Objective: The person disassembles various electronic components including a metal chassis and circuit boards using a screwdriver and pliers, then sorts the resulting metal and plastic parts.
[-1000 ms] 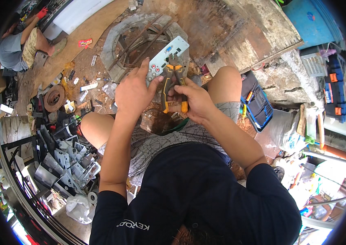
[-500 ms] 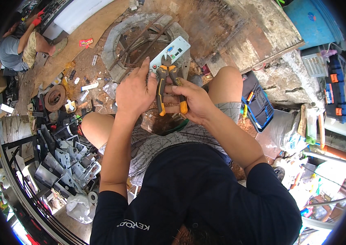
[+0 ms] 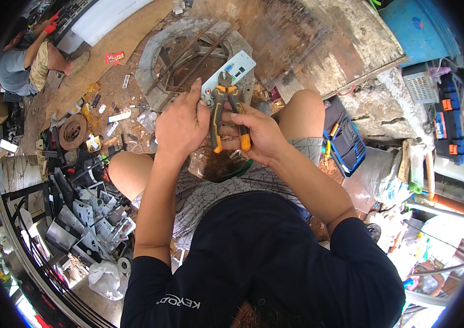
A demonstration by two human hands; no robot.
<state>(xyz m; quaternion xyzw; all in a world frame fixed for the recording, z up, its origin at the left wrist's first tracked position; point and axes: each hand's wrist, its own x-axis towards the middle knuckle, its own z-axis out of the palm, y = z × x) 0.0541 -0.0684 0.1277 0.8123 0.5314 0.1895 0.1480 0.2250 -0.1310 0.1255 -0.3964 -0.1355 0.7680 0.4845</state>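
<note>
My left hand (image 3: 181,124) is closed on a light blue-grey metal connector panel (image 3: 242,63), a narrow plate with a blue video port, dark sockets and small round jacks. The panel slants up and to the right beyond my fingers. In my right hand (image 3: 265,135) is a pair of cutting pliers (image 3: 217,117) with black and yellow handles, my fingers reaching between the handles. Its head lies over the middle of the panel, beside the blue port, and the jaws look closed. Whether they bite on a part there I cannot make out.
Beyond my hands lies a grey concrete ring (image 3: 150,63) with rusty bars across it. Metal scrap (image 3: 92,216) is heaped at my left. A blue-edged tool pouch (image 3: 347,145) lies right of my knee. Far left, a person (image 3: 21,68) with red gloves sits working.
The pliers' jaws have come together, and the handles sit slightly closer. The panel has shifted very slightly downward, while both hands stay nearly in place.
</note>
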